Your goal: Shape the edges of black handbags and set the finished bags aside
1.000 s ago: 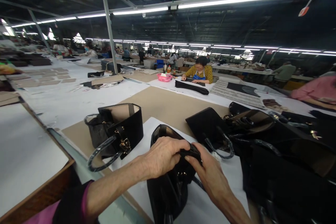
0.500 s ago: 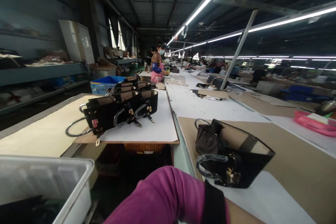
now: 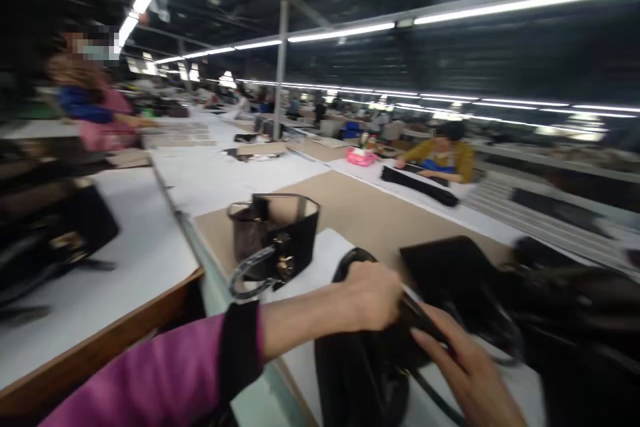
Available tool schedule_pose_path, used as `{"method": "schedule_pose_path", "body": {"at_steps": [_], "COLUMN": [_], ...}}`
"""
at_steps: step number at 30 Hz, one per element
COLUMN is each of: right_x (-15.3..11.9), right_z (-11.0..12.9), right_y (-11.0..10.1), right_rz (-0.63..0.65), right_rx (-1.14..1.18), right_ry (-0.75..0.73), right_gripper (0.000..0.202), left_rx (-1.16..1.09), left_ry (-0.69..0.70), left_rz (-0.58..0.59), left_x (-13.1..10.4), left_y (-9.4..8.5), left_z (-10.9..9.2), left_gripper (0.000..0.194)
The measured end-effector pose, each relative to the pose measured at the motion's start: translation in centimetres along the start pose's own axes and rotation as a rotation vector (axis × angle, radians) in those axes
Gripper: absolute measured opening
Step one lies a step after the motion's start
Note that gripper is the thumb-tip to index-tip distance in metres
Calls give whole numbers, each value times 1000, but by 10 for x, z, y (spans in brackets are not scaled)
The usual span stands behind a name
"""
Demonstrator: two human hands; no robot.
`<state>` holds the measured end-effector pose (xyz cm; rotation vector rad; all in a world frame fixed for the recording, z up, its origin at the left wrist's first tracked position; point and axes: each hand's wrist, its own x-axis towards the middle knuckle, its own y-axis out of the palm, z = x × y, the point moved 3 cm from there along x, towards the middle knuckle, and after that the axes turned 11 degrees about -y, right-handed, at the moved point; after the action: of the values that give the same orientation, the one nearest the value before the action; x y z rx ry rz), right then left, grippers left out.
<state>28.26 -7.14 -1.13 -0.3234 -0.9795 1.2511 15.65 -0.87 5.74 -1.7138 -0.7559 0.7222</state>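
Note:
A black handbag lies tilted in front of me on the table, blurred by motion. My left hand, below a purple sleeve with a black cuff, is closed on its upper edge. From the lower right my right hand grips the same edge, thumb on the near side and fingers on the far side. Just beyond my left forearm stands another black handbag, open at the top with a beige lining, a wrapped handle and a gold-coloured clasp. More black bag pieces lie to the right of my hands.
Several black bags stand on the white-covered table at left, across a gap. A co-worker in a pink apron stands at the far left. Another person in yellow sleeves works at the right beside a pink basket.
My view has swung to the right. Both hands and the handbag they hold have come into view; earlier only my left arm showed. The standing handbag now appears further left.

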Motion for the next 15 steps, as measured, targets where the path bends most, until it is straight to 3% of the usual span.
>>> {"method": "schedule_pose_path", "body": {"at_steps": [3, 6, 15], "right_x": [-14, -8, -5], "right_z": [7, 7, 7], "right_y": [-14, -15, -14], "right_rz": [28, -5, -46], "right_rx": [79, 92, -24], "right_ry": [69, 101, 85], "right_gripper": [30, 28, 21], "left_rx": [-9, -54, 27], "left_ry": [107, 86, -50], "left_rz": [-29, -83, -103], "left_x": [23, 31, 33], "left_y": [10, 16, 17], "left_z": [6, 11, 12], "left_gripper": [22, 24, 19]}}
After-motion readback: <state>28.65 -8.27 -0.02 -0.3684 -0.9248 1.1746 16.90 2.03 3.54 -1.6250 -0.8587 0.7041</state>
